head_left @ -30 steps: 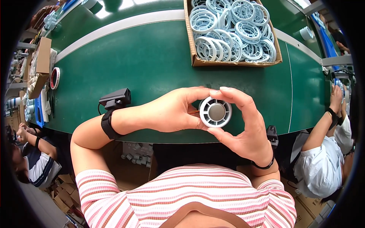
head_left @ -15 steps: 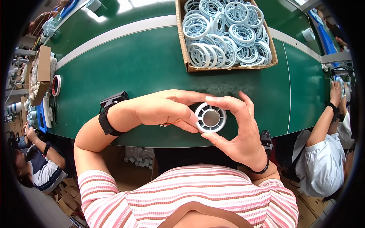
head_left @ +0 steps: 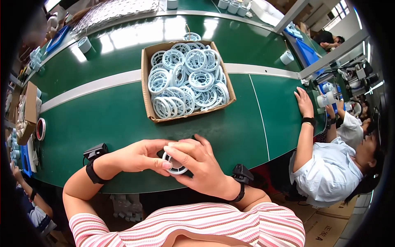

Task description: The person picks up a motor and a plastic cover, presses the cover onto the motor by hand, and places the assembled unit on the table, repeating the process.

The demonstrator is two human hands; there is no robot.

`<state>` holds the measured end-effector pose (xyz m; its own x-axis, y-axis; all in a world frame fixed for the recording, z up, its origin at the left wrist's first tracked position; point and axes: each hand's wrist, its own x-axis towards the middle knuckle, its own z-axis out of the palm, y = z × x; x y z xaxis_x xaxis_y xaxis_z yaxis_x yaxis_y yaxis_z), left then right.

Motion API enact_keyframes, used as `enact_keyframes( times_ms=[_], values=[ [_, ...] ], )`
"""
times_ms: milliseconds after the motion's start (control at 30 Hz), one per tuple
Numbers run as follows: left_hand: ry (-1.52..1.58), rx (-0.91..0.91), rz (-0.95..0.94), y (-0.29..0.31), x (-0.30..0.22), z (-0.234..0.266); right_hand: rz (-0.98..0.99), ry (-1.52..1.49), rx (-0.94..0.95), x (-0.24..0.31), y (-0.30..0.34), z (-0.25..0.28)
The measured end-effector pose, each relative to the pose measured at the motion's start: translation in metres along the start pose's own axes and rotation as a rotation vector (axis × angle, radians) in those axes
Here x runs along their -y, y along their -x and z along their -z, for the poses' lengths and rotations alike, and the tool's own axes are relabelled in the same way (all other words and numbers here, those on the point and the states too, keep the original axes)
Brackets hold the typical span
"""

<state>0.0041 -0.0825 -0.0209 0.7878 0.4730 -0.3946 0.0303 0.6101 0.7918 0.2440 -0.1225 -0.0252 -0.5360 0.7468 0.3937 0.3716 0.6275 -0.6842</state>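
A small round white plastic part [head_left: 177, 168] with spokes and a grey centre is held between my two hands, close to the table's near edge. My left hand [head_left: 144, 157] grips it from the left, its thumb lying on the rim. My right hand [head_left: 201, 164] wraps it from the right, with fingers over the top that hide much of the part. Beyond my hands stands an open cardboard box [head_left: 145, 88] heaped with pale blue plastic rings [head_left: 201, 79].
Black devices are strapped at my left [head_left: 95, 151] and right wrists [head_left: 242, 173]. At right, a co-worker's hand [head_left: 303, 101] rests on the green table [head_left: 230, 136]. A tape roll [head_left: 40, 129] and another carton [head_left: 26, 108] stand left; pale cylinders [head_left: 84, 44] sit beyond the white strip.
My view has swung up and to the right, so the box and hands appear lower and further left. My right fingers have closed over the part, which was face-on before.
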Motion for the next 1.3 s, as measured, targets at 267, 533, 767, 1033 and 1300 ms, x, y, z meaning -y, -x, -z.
enact_keyframes(
  times_ms=[267, 533, 767, 1033, 1300],
  values=[
    [-0.093, -0.136, -0.171, 0.004, 0.002, -0.009, -0.105, 0.356, -0.115, -0.017, 0.01, 0.046],
    [-0.168, -0.134, -0.181, 0.0, 0.012, -0.007, -0.308, 0.946, -0.33, -0.108, 0.025, 0.153],
    [-0.297, -0.076, -0.217, 0.002, 0.02, -0.006, -0.178, 0.567, -0.042, -0.122, -0.11, 0.181],
    [-0.547, -0.014, -0.353, 0.011, 0.027, 0.002, -0.188, 0.571, 0.199, -0.211, -0.218, 0.168],
    [-0.4, 0.164, -0.107, 0.003, 0.006, 0.011, -0.319, 0.612, 0.238, -0.247, -0.352, 0.154]
  ],
)
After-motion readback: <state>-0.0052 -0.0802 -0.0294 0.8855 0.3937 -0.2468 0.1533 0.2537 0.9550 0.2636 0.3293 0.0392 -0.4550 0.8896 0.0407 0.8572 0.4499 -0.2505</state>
